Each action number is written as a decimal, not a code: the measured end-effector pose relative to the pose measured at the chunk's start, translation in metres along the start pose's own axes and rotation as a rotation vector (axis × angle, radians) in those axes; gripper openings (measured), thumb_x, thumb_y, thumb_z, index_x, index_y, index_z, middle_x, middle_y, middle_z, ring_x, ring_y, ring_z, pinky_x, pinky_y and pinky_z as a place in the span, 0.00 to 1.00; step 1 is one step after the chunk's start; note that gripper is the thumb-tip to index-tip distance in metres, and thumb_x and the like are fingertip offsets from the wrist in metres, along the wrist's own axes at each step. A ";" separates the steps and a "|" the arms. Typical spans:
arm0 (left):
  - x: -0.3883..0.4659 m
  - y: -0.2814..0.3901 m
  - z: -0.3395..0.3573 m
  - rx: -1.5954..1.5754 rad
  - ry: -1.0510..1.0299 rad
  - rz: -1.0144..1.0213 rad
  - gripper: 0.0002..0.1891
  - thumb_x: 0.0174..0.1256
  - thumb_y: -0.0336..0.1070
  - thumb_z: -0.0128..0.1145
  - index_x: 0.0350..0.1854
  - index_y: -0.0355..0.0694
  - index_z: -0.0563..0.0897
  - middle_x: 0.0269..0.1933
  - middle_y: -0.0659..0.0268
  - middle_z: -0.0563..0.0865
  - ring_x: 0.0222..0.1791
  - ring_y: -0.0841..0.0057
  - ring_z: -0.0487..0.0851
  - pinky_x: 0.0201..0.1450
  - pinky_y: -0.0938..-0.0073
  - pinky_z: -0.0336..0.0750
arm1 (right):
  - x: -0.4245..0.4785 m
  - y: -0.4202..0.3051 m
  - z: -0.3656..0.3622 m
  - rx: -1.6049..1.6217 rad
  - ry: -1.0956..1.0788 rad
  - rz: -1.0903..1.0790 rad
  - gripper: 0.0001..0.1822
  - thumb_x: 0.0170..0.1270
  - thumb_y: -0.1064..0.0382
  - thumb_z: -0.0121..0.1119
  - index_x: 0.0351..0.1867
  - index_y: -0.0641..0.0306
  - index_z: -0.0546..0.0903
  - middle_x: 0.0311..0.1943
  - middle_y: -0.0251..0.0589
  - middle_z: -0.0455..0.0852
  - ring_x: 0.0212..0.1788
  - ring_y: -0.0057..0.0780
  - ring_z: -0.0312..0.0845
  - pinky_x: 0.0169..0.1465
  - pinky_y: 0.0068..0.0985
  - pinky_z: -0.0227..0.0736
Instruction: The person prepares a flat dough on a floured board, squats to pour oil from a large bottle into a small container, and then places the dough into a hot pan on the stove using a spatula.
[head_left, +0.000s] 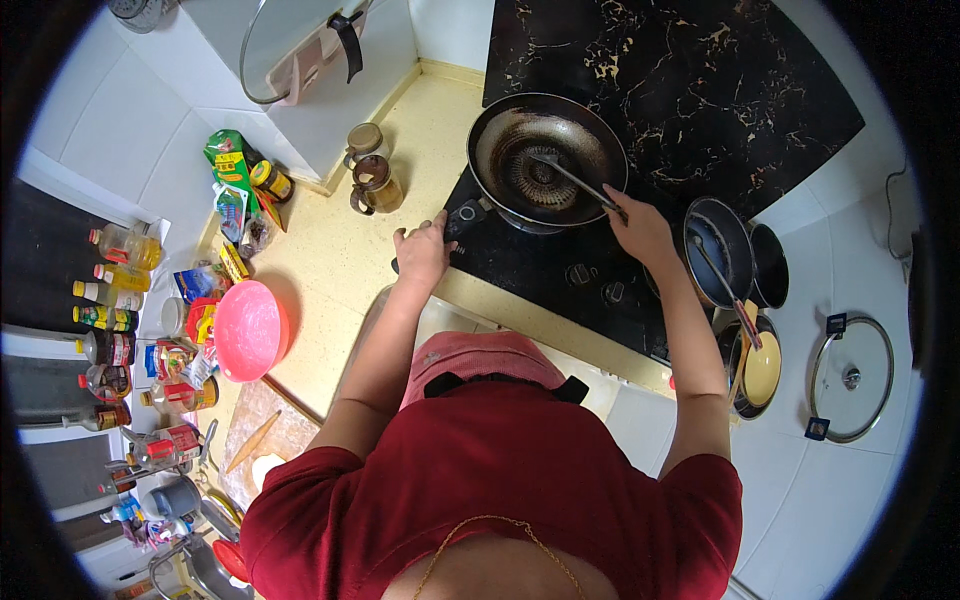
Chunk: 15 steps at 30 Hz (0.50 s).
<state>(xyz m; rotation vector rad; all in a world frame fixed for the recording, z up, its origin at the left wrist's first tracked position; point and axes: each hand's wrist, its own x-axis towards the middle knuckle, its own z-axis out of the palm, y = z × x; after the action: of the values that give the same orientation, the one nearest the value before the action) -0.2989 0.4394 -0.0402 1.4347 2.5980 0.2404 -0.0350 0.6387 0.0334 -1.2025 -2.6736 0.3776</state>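
Note:
A dark, worn wok (592, 135) stands on the left side of the black gas hob (517, 259). Across its black handle (466, 215) lies my left hand (421, 251), gripping it; the hand hides the handle's middle. My right hand (637, 225) holds a metal spatula (574, 180) by its handle, over the wok's right rim. The spatula's blade touches or hovers just above the wok's bottom; which one I cannot tell. No food shows inside the wok.
Left of the hob stand two glass jars (382, 187), a pink bowl (251, 330) and a floured board (274, 420) with a rolling pin (253, 441). Several bottles (124, 247) line the window side. Pans (720, 232) with a ladle (716, 266) stand at right.

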 end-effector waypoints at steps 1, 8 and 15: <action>0.000 0.000 0.001 -0.005 -0.001 0.003 0.29 0.56 0.45 0.62 0.62 0.49 0.70 0.44 0.61 0.84 0.46 0.65 0.82 0.57 0.53 0.63 | -0.004 0.004 -0.004 0.011 0.012 -0.015 0.21 0.66 0.58 0.52 0.60 0.43 0.74 0.37 0.43 0.84 0.35 0.41 0.80 0.37 0.36 0.75; -0.001 -0.001 -0.002 0.002 -0.017 0.005 0.30 0.57 0.45 0.61 0.63 0.48 0.69 0.45 0.60 0.84 0.47 0.65 0.82 0.59 0.52 0.63 | -0.032 -0.002 -0.011 -0.324 -0.010 -0.164 0.20 0.63 0.65 0.50 0.56 0.43 0.78 0.29 0.43 0.81 0.28 0.39 0.79 0.30 0.34 0.76; 0.002 -0.003 0.001 0.001 -0.013 0.024 0.30 0.57 0.44 0.62 0.64 0.48 0.69 0.43 0.61 0.84 0.44 0.65 0.83 0.59 0.51 0.62 | -0.004 -0.012 0.036 -0.459 -0.130 -0.126 0.25 0.63 0.71 0.49 0.62 0.47 0.72 0.35 0.45 0.81 0.29 0.38 0.81 0.29 0.31 0.78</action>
<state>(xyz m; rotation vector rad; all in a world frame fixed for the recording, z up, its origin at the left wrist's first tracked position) -0.3024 0.4394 -0.0421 1.4629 2.5723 0.2321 -0.0508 0.6225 0.0024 -1.1365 -3.0340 -0.1979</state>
